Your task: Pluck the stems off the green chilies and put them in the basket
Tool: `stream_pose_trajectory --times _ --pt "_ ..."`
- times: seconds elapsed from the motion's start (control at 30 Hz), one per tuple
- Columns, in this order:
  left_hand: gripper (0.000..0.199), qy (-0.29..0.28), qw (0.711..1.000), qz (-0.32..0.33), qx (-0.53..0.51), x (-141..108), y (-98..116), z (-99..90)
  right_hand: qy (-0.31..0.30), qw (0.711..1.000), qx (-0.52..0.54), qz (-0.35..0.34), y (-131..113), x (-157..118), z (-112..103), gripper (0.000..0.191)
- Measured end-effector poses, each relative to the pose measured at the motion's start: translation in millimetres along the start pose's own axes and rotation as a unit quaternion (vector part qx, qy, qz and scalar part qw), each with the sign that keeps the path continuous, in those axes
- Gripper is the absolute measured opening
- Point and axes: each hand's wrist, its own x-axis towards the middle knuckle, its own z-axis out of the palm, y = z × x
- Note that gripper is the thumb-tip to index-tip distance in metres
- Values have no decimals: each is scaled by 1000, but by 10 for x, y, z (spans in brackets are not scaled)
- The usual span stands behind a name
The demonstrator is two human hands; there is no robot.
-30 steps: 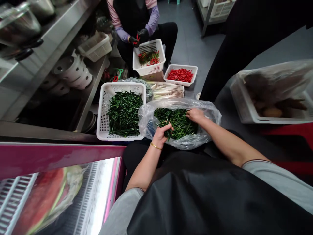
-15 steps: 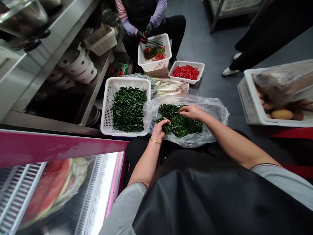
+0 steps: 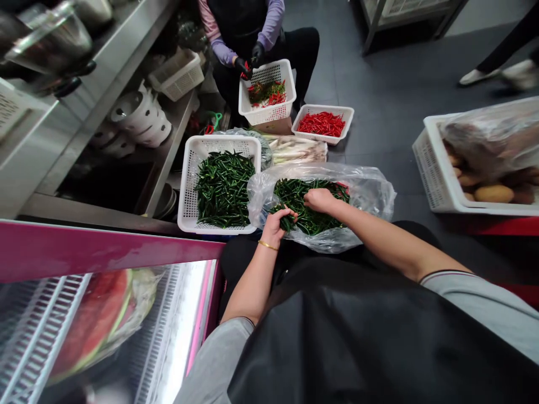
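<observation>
My left hand (image 3: 280,227), with a gold bangle (image 3: 268,245) on its wrist, grips a few green chillies at the near edge of a heap of green chillies (image 3: 311,216). The heap lies in a clear plastic bag (image 3: 373,193) over my lap. My right hand (image 3: 320,200) is curled down into the far side of the heap, fingers closed around chillies. Just left of the bag stands a white mesh basket (image 3: 187,191) filled with more green chillies (image 3: 224,189), its rim touching the bag.
Ahead, a gloved co-worker's hands (image 3: 248,62) work over a white basket (image 3: 269,73) of mixed chillies. Nearby are a tray of red chillies (image 3: 322,124), pale stalks (image 3: 297,150), and a crate of tubers (image 3: 438,168). A steel shelf (image 3: 168,134) and pink-edged display case (image 3: 105,247) flank the left.
My right hand has moved left and closed into the chillies, nearer my left hand. The view has shifted slightly, and the standing person's legs have moved toward the upper right corner.
</observation>
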Motion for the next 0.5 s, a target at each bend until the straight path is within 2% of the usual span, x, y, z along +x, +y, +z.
stream_pose_trajectory --times 0.07,0.13,0.2,0.23,0.3,0.37,0.43,0.5 --pt "20 -7 1000 16 18 -20 9 11 20 995 96 -12 65 -37 -129 26" --pt "22 -30 998 34 33 -19 -1 75 25 972 233 -24 96 -161 -227 28" --pt "23 -64 996 39 44 -7 -38 175 38 948 314 -36 50 -315 -255 31" --pt "24 -77 995 30 49 -1 -66 224 61 949 307 -39 6 -382 -239 32" --pt "23 -83 995 -6 57 7 -126 291 122 969 214 -32 -86 -459 -157 32" --pt "20 -54 996 -42 63 7 -174 291 150 984 96 -1 -130 -444 -36 35" --pt "18 -13 996 -54 67 -2 -191 234 125 991 27 43 -103 -347 82 39" --pt "20 11 997 -42 62 -17 -175 156 58 996 6 64 -28 -206 159 40"
